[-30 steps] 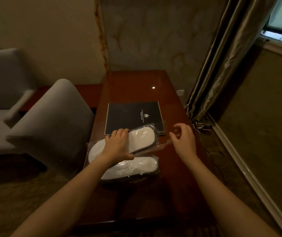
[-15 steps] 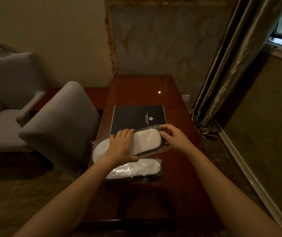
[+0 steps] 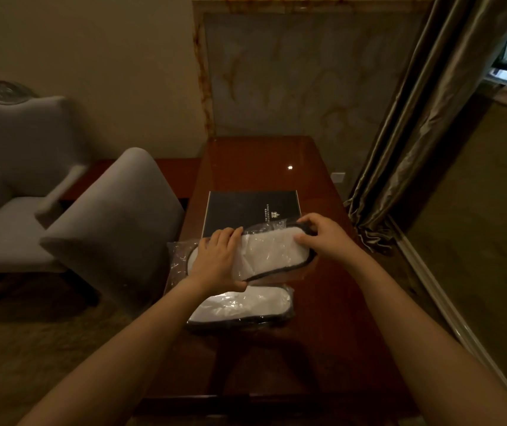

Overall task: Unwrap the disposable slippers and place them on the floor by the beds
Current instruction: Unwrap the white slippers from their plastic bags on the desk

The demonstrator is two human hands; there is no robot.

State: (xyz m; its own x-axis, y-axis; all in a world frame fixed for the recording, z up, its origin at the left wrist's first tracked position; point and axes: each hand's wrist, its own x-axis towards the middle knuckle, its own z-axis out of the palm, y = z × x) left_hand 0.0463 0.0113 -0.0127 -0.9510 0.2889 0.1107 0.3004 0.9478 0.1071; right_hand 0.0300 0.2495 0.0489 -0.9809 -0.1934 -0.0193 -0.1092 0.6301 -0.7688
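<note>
Two packs of white disposable slippers in clear plastic lie on a dark red wooden table (image 3: 323, 348). The upper slipper pack (image 3: 269, 255) is tilted up off the table, its right end higher. My left hand (image 3: 219, 259) grips its left half, fingers over the far edge and thumb under the near edge. My right hand (image 3: 323, 236) pinches the plastic at its right tip. The lower slipper pack (image 3: 243, 307) lies flat on the table just in front, untouched.
A black folder (image 3: 246, 207) with small gold print lies behind the packs. A grey chair (image 3: 113, 222) stands tight against the table's left side, an armchair (image 3: 9, 179) further left. Curtains (image 3: 424, 118) hang at the right, with carpet below.
My right hand came in from the right and took hold of the upper pack's tip. Both hands have lifted that pack's right end off the table.
</note>
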